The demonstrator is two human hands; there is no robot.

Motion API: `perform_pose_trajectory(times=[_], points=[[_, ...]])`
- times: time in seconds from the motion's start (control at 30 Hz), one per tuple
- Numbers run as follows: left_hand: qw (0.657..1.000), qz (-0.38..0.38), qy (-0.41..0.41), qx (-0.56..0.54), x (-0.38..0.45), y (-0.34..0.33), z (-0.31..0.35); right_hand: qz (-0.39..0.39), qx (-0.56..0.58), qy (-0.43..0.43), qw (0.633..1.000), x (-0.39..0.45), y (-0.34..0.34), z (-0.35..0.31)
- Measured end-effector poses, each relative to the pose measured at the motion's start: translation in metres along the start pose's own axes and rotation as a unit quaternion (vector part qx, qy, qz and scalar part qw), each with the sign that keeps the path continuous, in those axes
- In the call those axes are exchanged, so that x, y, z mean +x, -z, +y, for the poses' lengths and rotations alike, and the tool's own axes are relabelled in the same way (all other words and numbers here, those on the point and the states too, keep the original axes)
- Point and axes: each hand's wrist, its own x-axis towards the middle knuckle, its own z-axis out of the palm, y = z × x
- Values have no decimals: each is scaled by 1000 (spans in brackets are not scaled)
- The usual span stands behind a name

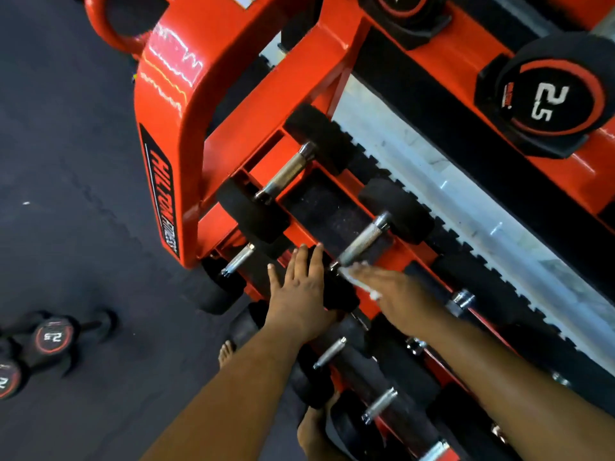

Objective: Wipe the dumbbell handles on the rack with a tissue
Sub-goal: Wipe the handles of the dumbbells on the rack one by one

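Observation:
A red dumbbell rack (233,94) fills the view, with black dumbbells lying in its cradles. My left hand (299,294) lies flat with straight fingers on the black head of a middle-shelf dumbbell. My right hand (392,294), blurred by motion, holds a white tissue (354,281) at the near end of that dumbbell's knurled steel handle (364,239). Another steel handle (286,173) lies bare in the cradle to the left. Shorter handles (329,352) show on the lower shelf beneath my forearms.
A black dumbbell marked 2.5 (549,101) sits on the upper shelf at the right. Loose dumbbells (53,337) lie on the dark floor at the lower left. A bare foot (226,356) stands close to the rack's base.

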Motion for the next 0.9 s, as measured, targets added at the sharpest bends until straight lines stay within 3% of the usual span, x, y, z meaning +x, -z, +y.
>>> perform_pose_trajectory(times=[0.1, 0.17, 0.3, 0.37, 0.47, 0.6, 0.67, 0.73, 0.9], points=[[999, 32, -15, -10, -8, 3, -14, 127, 136, -82, 979, 18, 14, -27], [995, 88, -34, -16, -9, 14, -28, 165, 163, -74, 970, 42, 19, -45], [975, 214, -52, 30, 16, 57, -70, 196, 128, -29, 972, 109, 9, -77], [968, 234, -39, 78, 35, 79, -88, 221, 64, 14, 973, 148, 5, -88], [981, 176, -23, 82, 61, 106, -101, 218, -105, 43, 969, 203, -6, -85], [994, 104, -11, 42, 82, 121, -107, 62, -330, 19, 942, 227, -32, -74], [996, 82, -13, 14, 85, 121, -109, 19, -373, 73, 925, 220, -36, -71], [997, 75, -8, 10, 86, 121, -108, 24, -412, 121, 903, 211, -22, -63], [998, 42, 9, 35, 88, 127, -104, 93, -391, -5, 916, 204, -8, -53]])
